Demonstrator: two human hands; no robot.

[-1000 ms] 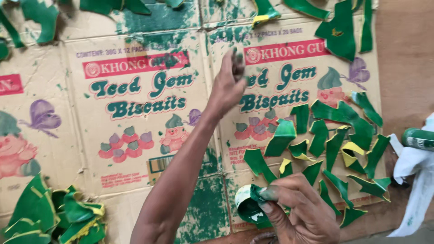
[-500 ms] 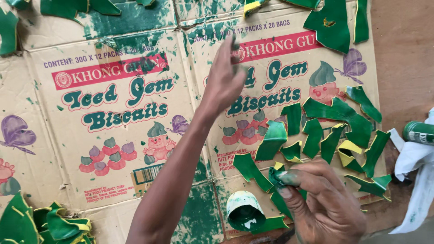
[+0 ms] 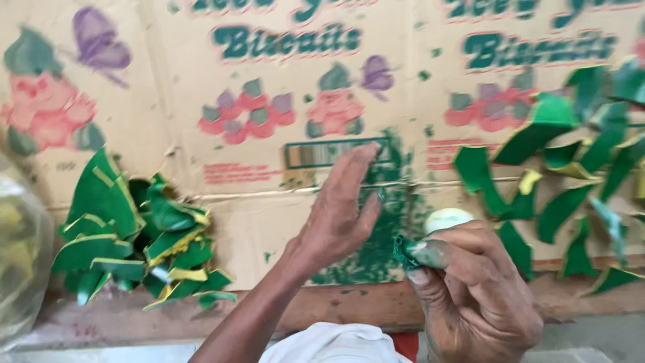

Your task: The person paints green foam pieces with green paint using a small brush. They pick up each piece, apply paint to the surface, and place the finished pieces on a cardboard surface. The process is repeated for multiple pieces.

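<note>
The right hand (image 3: 470,289), near right, pinches a small crumpled green leaf strip (image 3: 405,252) between thumb and fingers; its free end points left, long axis roughly left-right. The left hand (image 3: 339,208) hovers spread, fingers pointing far, over flattened printed cardboard (image 3: 201,67). Folded leaf pieces (image 3: 134,235) crowd the left; more leaf strips (image 3: 571,175) lie right.

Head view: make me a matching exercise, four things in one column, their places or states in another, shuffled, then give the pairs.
1. left hand
2. right hand
3. heap of green leaf pieces
4. flattened cardboard box

A. piled at the left
B. open, fingers spread, empty
C. spread flat under everything
D. pinching a small green piece

Pairs: 1-B, 2-D, 3-A, 4-C
</note>
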